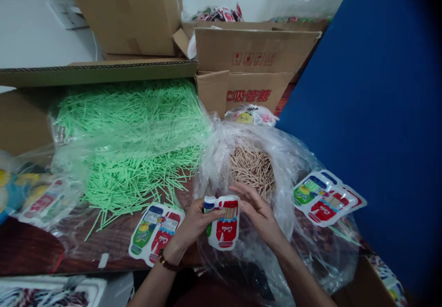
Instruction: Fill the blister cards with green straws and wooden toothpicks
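Observation:
My left hand [198,222] grips a bottle-shaped candy pouch [228,226], its thumb across the front. The pouch has a red Cola side and a green side, and brown sticks show in its clear window. At the pouch's right edge is my right hand [257,212], fingers stretched and apart; whether its thumb touches the pouch I cannot tell. Just beyond it, brown sticks [253,169] lie in a clear plastic bag [286,159]. A flat pouch [155,233] rests left of my left hand. Several more pouches [326,199] overlap at the right.
Loose green sticks [138,159] spill from plastic in an open cardboard box [103,73] at the left. Another carton [258,49] with red print stands behind. A blue panel [373,113] bounds the right side. A white foam box [100,286] sits below the table edge.

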The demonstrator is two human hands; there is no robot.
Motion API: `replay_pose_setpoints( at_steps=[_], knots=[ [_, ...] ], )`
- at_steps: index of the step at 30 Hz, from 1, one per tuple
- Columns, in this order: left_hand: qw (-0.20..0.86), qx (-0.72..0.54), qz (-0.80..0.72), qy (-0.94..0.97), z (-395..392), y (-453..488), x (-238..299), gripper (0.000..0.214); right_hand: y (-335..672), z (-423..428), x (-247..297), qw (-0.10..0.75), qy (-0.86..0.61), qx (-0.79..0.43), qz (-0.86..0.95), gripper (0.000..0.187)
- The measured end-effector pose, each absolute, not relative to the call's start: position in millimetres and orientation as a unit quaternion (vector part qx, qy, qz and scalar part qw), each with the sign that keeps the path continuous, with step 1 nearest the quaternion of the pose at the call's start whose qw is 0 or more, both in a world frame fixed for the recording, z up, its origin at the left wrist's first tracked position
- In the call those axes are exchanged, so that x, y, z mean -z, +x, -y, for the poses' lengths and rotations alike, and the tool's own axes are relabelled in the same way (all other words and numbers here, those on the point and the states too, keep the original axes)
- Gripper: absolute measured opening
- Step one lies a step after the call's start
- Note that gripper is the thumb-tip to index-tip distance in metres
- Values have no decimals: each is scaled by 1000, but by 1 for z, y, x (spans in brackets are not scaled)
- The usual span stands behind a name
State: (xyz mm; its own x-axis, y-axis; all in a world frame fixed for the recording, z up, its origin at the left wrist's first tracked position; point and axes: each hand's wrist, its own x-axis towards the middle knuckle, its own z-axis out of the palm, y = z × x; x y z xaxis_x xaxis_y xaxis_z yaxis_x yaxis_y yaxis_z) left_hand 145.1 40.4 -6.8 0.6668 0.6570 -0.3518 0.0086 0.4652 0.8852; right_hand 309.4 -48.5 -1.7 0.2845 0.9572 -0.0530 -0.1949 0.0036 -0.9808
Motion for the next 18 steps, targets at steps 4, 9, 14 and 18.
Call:
replay_pose_setpoints(
  at_steps=[4, 9, 14, 18],
  knots=[
    [777, -218, -360, 468, -41, 145, 7, 26, 304, 49, 12, 580, -488, -565, 326, 26],
    [764, -226, -358, 488, -46, 140, 5, 34, 296, 47, 16, 593, -497, -570, 277, 26],
    [778, -213, -359, 470, -45, 136, 2, 35, 297, 45, 15, 583, -532, -522, 324, 21],
    [780, -220, -336, 479, -41, 135, -1, 22, 298, 45, 16, 590, -497, -552, 316, 20]
  ],
)
